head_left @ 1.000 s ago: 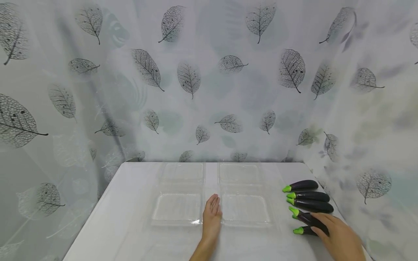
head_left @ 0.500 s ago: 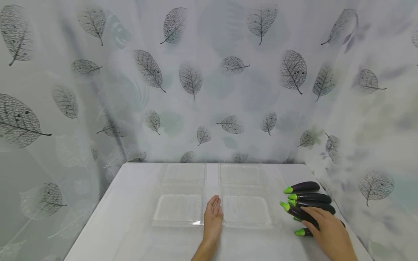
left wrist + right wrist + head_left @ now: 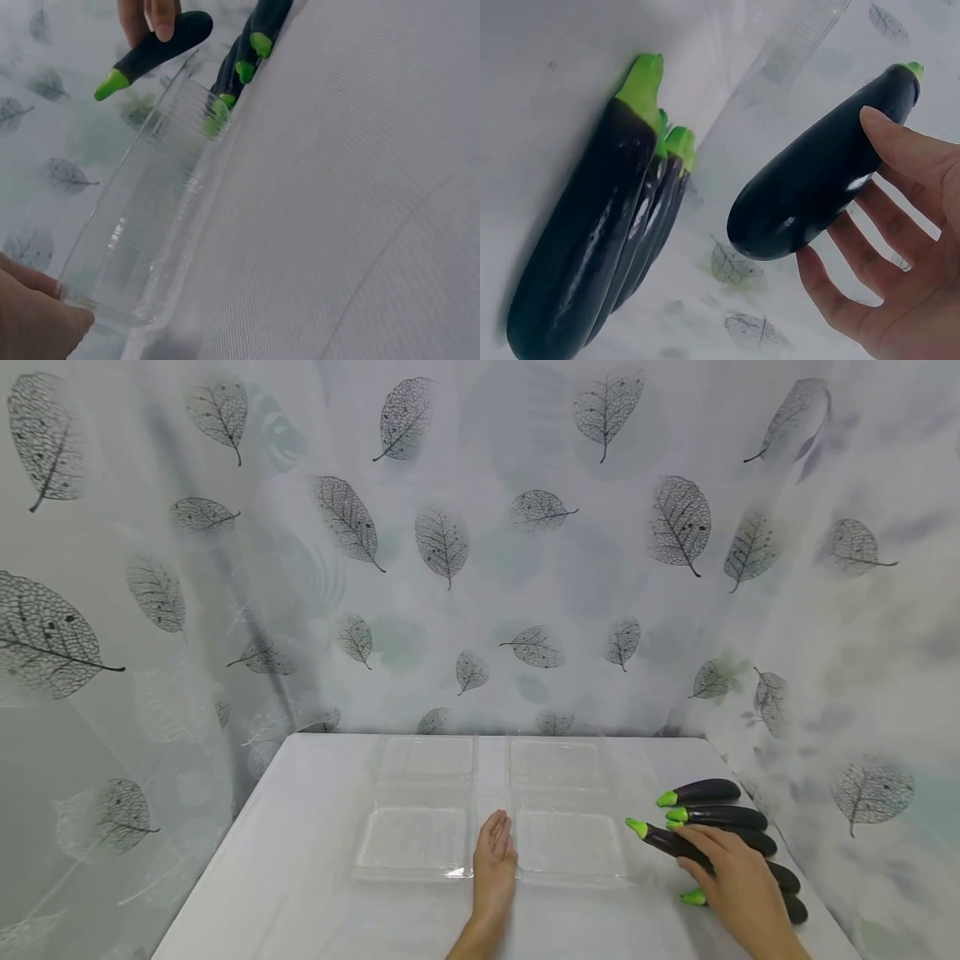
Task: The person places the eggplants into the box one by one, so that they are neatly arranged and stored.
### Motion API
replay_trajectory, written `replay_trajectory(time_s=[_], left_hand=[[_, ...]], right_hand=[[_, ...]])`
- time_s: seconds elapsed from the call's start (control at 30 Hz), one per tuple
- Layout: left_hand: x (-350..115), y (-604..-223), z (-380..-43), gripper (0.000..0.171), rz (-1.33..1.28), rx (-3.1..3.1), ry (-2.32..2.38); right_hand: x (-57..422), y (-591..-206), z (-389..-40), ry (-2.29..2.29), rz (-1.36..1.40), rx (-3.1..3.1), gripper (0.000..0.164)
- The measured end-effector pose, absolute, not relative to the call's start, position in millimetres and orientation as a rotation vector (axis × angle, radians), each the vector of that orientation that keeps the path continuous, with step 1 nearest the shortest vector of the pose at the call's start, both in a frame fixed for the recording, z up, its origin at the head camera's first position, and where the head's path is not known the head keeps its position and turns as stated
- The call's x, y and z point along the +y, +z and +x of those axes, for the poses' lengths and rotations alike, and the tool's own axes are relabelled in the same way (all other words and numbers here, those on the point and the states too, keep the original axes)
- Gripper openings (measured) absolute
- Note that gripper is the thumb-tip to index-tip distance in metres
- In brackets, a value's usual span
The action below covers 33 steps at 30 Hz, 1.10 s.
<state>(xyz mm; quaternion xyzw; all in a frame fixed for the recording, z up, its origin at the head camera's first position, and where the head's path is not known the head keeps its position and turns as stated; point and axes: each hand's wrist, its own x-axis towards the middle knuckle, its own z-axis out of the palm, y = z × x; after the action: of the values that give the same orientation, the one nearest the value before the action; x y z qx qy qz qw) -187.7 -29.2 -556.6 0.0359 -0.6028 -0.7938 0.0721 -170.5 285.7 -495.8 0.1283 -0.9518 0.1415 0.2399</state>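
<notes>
My right hand [image 3: 738, 878] holds a dark purple eggplant [image 3: 810, 176] with a green stem end pointing left, thumb on one side and fingertips on the other. In the left wrist view this eggplant [image 3: 169, 49] shows raised above the others. Several more eggplants [image 3: 720, 816] lie in a column under and beyond that hand, partly covered by it. My left hand [image 3: 495, 867] is at the left edge of the near right clear plastic tray [image 3: 573, 847]. Its thumb and a finger pinch the tray's rim in the left wrist view.
Another section of clear plastic tray [image 3: 412, 839] lies left of my left hand, with two more compartments [image 3: 423, 760] behind. The white table [image 3: 285, 868] ends at a leaf-printed curtain [image 3: 480, 568] at the back and sides.
My right hand has lifted one eggplant off the near end of the column and carried it left, toward the trays. My left hand has stayed at the tray edge.
</notes>
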Motion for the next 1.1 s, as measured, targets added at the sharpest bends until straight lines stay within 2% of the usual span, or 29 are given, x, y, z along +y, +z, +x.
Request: replay_trajectory(time_s=[0.9,1.1], left_hand=[[-27,-559,-191,0.059,0.136,-1.783,-2.427],[-29,-559,-190,0.055,0.157,-1.812,-2.393]], right_hand=[[231,-485,-209,0.416,0.472,-2.617,0.047],[217,-487,-214,0.426,0.469,-2.648,0.046]])
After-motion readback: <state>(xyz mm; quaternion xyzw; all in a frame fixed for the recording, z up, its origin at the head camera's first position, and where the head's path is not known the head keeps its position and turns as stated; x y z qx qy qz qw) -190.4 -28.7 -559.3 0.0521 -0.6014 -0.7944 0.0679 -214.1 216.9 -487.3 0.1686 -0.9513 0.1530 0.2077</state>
